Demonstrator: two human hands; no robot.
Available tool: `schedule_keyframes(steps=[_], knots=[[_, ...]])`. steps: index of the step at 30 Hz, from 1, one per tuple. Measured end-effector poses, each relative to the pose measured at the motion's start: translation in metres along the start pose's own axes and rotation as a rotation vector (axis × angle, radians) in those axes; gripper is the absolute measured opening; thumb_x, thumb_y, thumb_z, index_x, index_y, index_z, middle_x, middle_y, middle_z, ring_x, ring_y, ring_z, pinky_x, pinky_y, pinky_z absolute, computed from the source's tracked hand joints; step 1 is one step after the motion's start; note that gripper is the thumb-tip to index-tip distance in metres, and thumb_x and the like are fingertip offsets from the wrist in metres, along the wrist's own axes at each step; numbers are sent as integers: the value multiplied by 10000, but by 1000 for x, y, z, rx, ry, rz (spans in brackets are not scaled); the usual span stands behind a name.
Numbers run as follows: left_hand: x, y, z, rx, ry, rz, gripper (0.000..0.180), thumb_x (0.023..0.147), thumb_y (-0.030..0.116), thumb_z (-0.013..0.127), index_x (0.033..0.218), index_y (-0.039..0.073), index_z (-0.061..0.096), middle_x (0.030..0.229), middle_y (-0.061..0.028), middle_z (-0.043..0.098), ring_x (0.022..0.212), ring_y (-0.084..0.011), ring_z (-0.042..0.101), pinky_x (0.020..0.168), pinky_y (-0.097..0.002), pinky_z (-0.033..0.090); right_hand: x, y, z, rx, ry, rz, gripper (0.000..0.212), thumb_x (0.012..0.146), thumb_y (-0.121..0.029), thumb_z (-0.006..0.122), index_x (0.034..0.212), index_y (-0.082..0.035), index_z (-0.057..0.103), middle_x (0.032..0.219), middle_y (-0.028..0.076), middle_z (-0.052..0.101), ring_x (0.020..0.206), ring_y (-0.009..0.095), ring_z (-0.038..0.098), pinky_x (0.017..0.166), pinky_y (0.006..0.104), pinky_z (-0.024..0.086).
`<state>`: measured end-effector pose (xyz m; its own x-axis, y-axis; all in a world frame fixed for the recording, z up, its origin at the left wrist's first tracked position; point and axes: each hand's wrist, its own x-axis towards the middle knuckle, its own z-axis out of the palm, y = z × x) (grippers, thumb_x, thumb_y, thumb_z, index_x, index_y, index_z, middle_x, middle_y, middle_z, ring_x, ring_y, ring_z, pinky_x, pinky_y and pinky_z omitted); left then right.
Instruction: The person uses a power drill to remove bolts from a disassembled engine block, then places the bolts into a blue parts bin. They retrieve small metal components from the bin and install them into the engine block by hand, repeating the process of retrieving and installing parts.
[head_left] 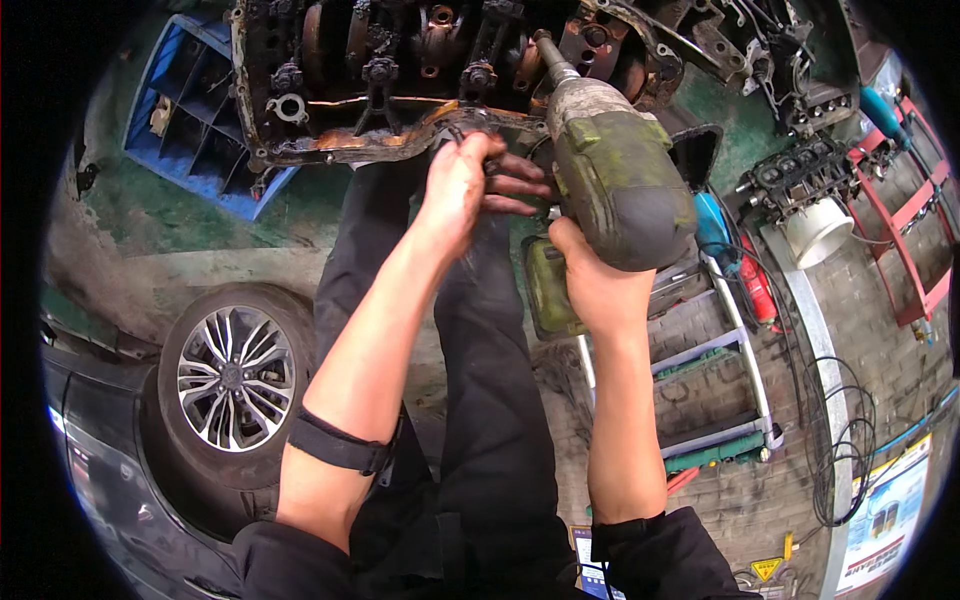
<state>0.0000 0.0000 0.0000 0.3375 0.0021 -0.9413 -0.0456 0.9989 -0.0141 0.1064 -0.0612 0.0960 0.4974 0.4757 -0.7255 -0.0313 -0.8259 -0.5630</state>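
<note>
My right hand (pixel 607 285) is wrapped round the handle of a green and black cordless impact wrench (pixel 622 165). Its long socket (pixel 556 60) points up into an open engine block (pixel 330 150), which is oily and brown with its inner parts showing. At the block's near edge is my left hand (pixel 470 190), thumb and forefinger closed together, other fingers reaching right toward the wrench. Whatever lies in that pinch is small and dark, and I cannot make it out. The wrench's green battery (pixel 553 287) shows below its body, left of my right wrist.
A blue divided bin (pixel 185 120) lies at the left. Below it a wheel (pixel 235 375) stands by a dark car (pixel 110 480). On the right are a metal-framed rack (pixel 740 345), a red bottle (pixel 757 285), another engine part (pixel 800 175), a red frame (pixel 900 200) and coiled black cables (pixel 845 440).
</note>
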Motion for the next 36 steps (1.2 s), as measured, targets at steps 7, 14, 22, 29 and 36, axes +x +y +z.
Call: schedule_keyframes(steps=[7,14,22,29,36], knots=[[-1,18,-11,288,-20,170,134,920,197,430,971,82,476,798,-84,622,683,-199,647,510,-301,497,10,0,4,75,73,-73,227,728,17,700,930,7,597,870,59,646,787,160,620,725,296,496],[16,39,-11,1403,6,1229,184,835,72,515,961,-19,614,1103,-214,552,924,-351,588,790,-383,479,16,-4,-5,-9,46,9,319,711,18,691,1008,-1,576,913,63,639,818,176,611,756,296,483],[18,64,-9,844,-117,452,192,871,191,621,930,9,643,797,-11,617,762,-61,567,661,-215,439,35,-35,-33,-458,-28,-274,522,674,-34,700,1153,-103,503,973,131,658,928,290,658,819,334,491],[20,51,11,455,25,335,270,844,300,665,904,38,684,749,-34,668,646,-81,617,593,-230,461,42,-32,-34,-440,-117,-38,465,688,-30,703,1116,-50,521,1015,110,630,966,239,635,842,311,478],[39,47,38,51,10,74,234,899,304,584,901,77,639,771,-12,626,627,-146,591,542,-291,490,31,-21,-18,-127,-27,18,338,691,1,663,1022,10,592,928,64,640,841,187,606,769,318,481]])
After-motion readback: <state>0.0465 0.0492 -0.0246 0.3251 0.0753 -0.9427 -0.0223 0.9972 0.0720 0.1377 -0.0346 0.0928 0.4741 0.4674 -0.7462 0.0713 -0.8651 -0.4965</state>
